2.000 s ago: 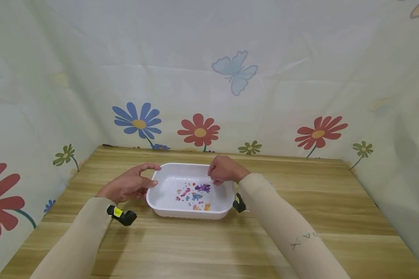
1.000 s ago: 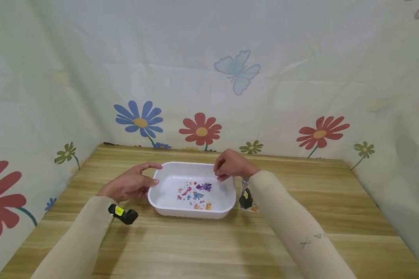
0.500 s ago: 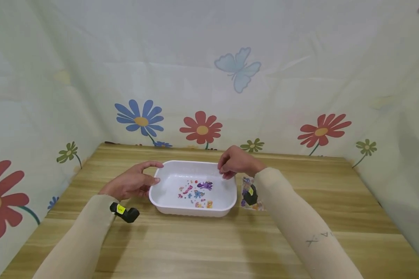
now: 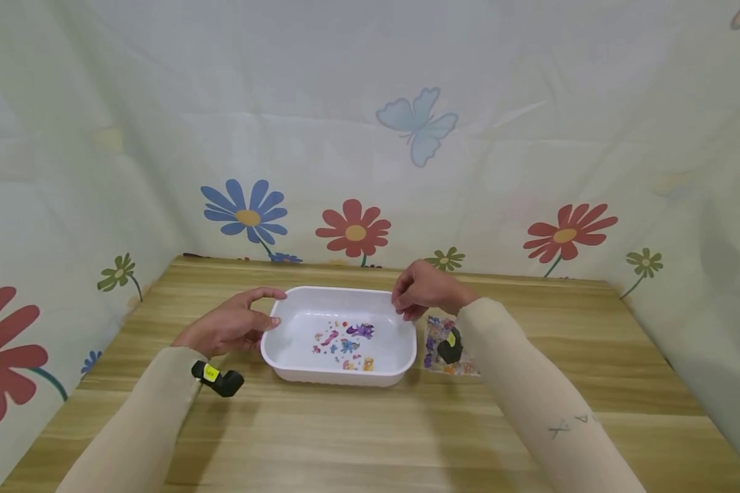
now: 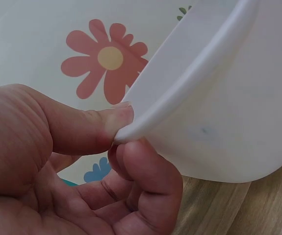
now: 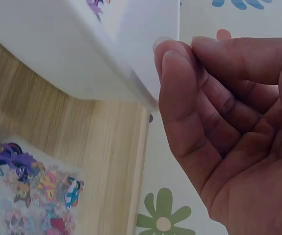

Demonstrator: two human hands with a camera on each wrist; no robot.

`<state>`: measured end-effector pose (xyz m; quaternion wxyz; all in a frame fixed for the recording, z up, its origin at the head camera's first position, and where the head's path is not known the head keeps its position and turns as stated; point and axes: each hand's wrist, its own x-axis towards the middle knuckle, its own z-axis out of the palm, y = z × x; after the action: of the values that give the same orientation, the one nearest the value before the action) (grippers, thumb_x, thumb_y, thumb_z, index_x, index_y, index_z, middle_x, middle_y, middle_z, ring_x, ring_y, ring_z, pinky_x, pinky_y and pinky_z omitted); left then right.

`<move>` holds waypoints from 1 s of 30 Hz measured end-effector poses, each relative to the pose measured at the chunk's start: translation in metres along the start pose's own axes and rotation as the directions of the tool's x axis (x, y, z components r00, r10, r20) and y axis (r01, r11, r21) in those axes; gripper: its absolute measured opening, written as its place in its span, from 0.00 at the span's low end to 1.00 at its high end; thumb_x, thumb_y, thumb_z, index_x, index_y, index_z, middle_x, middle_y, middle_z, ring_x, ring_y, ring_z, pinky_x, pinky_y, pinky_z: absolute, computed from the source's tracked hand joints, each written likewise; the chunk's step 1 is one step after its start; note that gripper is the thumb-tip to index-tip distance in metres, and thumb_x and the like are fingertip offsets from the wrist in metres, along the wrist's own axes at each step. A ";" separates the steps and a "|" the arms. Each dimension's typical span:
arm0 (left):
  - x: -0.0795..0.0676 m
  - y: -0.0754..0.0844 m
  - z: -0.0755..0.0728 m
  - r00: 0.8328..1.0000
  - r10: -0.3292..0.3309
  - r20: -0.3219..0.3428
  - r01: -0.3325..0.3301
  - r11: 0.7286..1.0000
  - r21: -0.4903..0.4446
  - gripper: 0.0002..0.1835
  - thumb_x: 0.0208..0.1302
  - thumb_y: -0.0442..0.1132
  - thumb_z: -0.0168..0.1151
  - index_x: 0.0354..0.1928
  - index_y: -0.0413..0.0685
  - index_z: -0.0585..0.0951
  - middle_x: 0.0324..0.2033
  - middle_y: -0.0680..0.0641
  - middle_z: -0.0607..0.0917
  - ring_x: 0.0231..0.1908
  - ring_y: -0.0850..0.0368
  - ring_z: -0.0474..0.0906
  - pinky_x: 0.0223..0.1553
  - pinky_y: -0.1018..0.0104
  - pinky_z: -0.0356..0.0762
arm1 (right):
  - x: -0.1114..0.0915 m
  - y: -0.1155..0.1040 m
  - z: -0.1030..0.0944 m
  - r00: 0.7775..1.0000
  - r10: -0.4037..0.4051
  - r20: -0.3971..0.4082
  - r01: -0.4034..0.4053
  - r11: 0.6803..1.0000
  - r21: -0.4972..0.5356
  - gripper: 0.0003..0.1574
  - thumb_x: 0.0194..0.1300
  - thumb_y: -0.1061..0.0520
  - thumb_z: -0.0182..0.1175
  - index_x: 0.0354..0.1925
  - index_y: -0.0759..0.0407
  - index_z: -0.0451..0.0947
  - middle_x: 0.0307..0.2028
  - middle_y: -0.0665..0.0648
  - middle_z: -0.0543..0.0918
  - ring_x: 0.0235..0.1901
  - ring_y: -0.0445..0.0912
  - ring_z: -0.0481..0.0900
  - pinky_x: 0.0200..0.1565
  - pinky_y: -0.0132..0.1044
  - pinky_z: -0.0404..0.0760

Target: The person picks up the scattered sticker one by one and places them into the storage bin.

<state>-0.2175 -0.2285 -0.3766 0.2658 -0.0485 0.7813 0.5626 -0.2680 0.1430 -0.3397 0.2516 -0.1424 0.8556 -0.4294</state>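
Note:
A white rectangular tray point(image 4: 338, 377) with rounded corners stands on the table. Colourful cartoon pony stickers point(image 4: 349, 345) lie spread over its bottom. My left hand point(image 4: 229, 326) holds the tray by its left end; in the left wrist view the thumb point(image 5: 99, 128) lies on the rim with curled fingers under it. My right hand point(image 4: 434, 291) is at the far right corner, fingers bent and tips drawn together. In the right wrist view its fingertips point(image 6: 177, 68) are by the rim, and nothing shows between them.
Right of the tray, partly under my right wrist, lies a clear packet of pony stickers point(image 4: 438, 342). Black wrist cameras point(image 4: 220, 381) stick out from both sleeves. Behind the wooden table point(image 4: 321, 438) hangs a cloth point(image 4: 321, 123) printed with flowers and a butterfly.
My right hand has drawn back from inside the tray to its far right corner, moving right. More of the sticker packet shows. The left hand keeps its hold on the tray.

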 end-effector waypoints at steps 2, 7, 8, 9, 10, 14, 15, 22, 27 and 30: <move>0.000 0.000 0.000 1.000 -0.002 -0.003 0.002 1.000 0.003 0.37 0.74 0.36 0.63 0.80 0.58 0.60 0.53 0.37 0.77 0.32 0.51 0.75 0.32 0.63 0.75 | -0.001 0.002 -0.002 1.000 0.006 0.002 -0.006 1.000 0.003 0.11 0.66 0.66 0.66 0.44 0.74 0.84 0.31 0.60 0.87 0.26 0.46 0.86 0.35 0.39 0.89; 0.001 0.000 0.001 1.000 -0.008 -0.010 0.008 1.000 0.002 0.37 0.73 0.36 0.64 0.79 0.58 0.60 0.50 0.39 0.78 0.33 0.51 0.76 0.32 0.64 0.77 | -0.005 0.004 -0.007 1.000 0.006 -0.005 -0.006 1.000 0.006 0.07 0.66 0.67 0.67 0.41 0.72 0.86 0.30 0.61 0.88 0.25 0.46 0.86 0.35 0.40 0.89; 0.001 0.000 0.001 1.000 -0.009 -0.013 0.009 1.000 0.002 0.37 0.73 0.36 0.64 0.79 0.58 0.61 0.49 0.39 0.79 0.33 0.51 0.76 0.32 0.64 0.77 | -0.006 0.005 -0.008 1.000 0.004 -0.007 -0.004 1.000 0.005 0.06 0.66 0.67 0.67 0.40 0.71 0.86 0.30 0.61 0.88 0.25 0.46 0.86 0.35 0.40 0.89; 0.001 0.000 0.001 1.000 -0.010 -0.016 0.010 1.000 0.002 0.37 0.73 0.36 0.64 0.79 0.58 0.61 0.50 0.39 0.79 0.33 0.51 0.76 0.32 0.64 0.78 | -0.007 0.005 -0.009 1.000 -0.002 -0.008 0.002 1.000 0.003 0.06 0.66 0.67 0.67 0.39 0.71 0.86 0.30 0.61 0.88 0.25 0.46 0.87 0.35 0.40 0.89; 0.001 0.000 0.001 1.000 -0.011 -0.019 0.011 1.000 0.005 0.37 0.73 0.36 0.65 0.79 0.58 0.61 0.50 0.39 0.79 0.33 0.51 0.76 0.32 0.64 0.78 | -0.008 0.006 -0.010 1.000 -0.006 -0.009 0.006 1.000 0.003 0.05 0.66 0.67 0.67 0.39 0.70 0.86 0.30 0.62 0.88 0.25 0.46 0.87 0.34 0.40 0.89; 0.001 0.000 0.000 0.999 -0.019 -0.029 0.020 1.000 0.004 0.37 0.72 0.36 0.65 0.78 0.59 0.62 0.53 0.38 0.78 0.33 0.50 0.76 0.32 0.64 0.77 | -0.013 0.008 -0.014 1.000 -0.010 -0.011 0.010 1.000 -0.004 0.04 0.65 0.68 0.66 0.38 0.70 0.86 0.30 0.61 0.88 0.25 0.45 0.86 0.34 0.40 0.89; 0.001 0.000 0.000 1.000 -0.017 -0.025 0.017 1.000 0.006 0.37 0.72 0.36 0.65 0.79 0.58 0.62 0.54 0.38 0.77 0.33 0.50 0.76 0.32 0.64 0.77 | -0.014 0.009 -0.015 1.000 -0.010 -0.011 0.010 1.000 -0.007 0.04 0.65 0.68 0.66 0.38 0.70 0.86 0.29 0.61 0.88 0.25 0.45 0.86 0.34 0.40 0.89; 0.000 0.000 0.001 1.000 0.005 -0.009 -0.005 1.000 0.007 0.37 0.73 0.35 0.64 0.79 0.57 0.60 0.56 0.36 0.77 0.33 0.50 0.75 0.33 0.63 0.76 | -0.018 0.019 -0.022 1.000 -0.006 -0.014 0.006 1.000 0.001 0.07 0.66 0.68 0.64 0.40 0.73 0.84 0.29 0.61 0.88 0.25 0.45 0.87 0.34 0.39 0.89; 0.001 0.000 0.001 1.000 0.008 -0.004 -0.008 1.000 0.001 0.38 0.73 0.35 0.64 0.80 0.57 0.60 0.57 0.36 0.76 0.33 0.50 0.76 0.33 0.63 0.76 | -0.021 0.023 -0.025 1.000 0.000 -0.029 0.000 1.000 -0.010 0.09 0.66 0.69 0.64 0.43 0.76 0.83 0.30 0.62 0.89 0.26 0.46 0.88 0.35 0.40 0.90; 0.002 0.000 0.001 1.000 0.004 -0.003 -0.004 1.000 -0.010 0.38 0.73 0.35 0.64 0.80 0.57 0.60 0.59 0.35 0.75 0.34 0.50 0.77 0.33 0.63 0.78 | -0.022 0.026 -0.027 0.999 0.013 -0.039 -0.014 1.000 -0.016 0.10 0.67 0.68 0.64 0.44 0.76 0.83 0.31 0.62 0.89 0.26 0.45 0.88 0.35 0.40 0.89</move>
<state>-0.2188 -0.2272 -0.3781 0.2635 -0.0492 0.7789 0.5670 -0.2653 0.1867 -0.3398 0.2365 -0.1303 0.8647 -0.4236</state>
